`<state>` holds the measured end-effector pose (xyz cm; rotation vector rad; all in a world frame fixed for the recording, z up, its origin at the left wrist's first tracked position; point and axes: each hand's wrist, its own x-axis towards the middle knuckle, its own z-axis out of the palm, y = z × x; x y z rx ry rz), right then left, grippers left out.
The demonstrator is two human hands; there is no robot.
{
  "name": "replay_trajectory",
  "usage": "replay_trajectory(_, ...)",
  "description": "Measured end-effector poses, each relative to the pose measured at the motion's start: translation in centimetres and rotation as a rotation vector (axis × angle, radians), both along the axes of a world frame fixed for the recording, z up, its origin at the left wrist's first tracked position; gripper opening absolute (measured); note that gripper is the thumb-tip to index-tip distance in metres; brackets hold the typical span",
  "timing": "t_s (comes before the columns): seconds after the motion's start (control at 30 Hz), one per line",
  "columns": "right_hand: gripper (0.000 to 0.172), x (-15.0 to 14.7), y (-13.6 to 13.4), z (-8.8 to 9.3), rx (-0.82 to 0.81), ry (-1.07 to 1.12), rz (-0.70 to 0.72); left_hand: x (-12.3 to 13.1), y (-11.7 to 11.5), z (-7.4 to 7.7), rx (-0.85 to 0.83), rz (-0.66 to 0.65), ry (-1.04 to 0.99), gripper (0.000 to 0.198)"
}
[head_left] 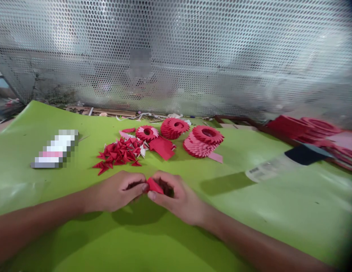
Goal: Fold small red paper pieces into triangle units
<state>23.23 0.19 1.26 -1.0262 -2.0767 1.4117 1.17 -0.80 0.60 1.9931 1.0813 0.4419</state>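
A small folded piece of red paper is pinched between my two hands, just above the green table cover. My left hand grips its left end with thumb and fingers. My right hand holds the other side, the thumb lying along the lower edge. Beyond my hands lies a heap of small red folded paper pieces, a few showing white. To the right of the heap rests a flat stack of red paper.
Behind the heap stand ring-shaped paper stacks: a red and pink ring, a red one and a taller pink-and-red one. A blurred clear bottle with a dark cap is at right. More red paper lies far right. A perforated metal panel stands behind.
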Motion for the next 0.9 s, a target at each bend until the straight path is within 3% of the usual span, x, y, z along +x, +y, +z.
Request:
replay_trajectory(0.33,0.033,0.03,0.15,-0.45,0.031,-0.045,-0.023,0.03,-0.04,-0.05,0.043,0.013,0.026,0.040)
replay_trajectory(0.53,0.045,-0.01,0.22,-0.70,0.071,-0.078,-0.034,0.11,-0.19,0.23,0.069,0.070,0.042,0.042)
replay_trajectory(0.9,0.038,0.09,0.13,-0.52,0.053,-0.107,-0.017,-0.03,0.18,0.14,0.027,0.047,0.020,0.038)
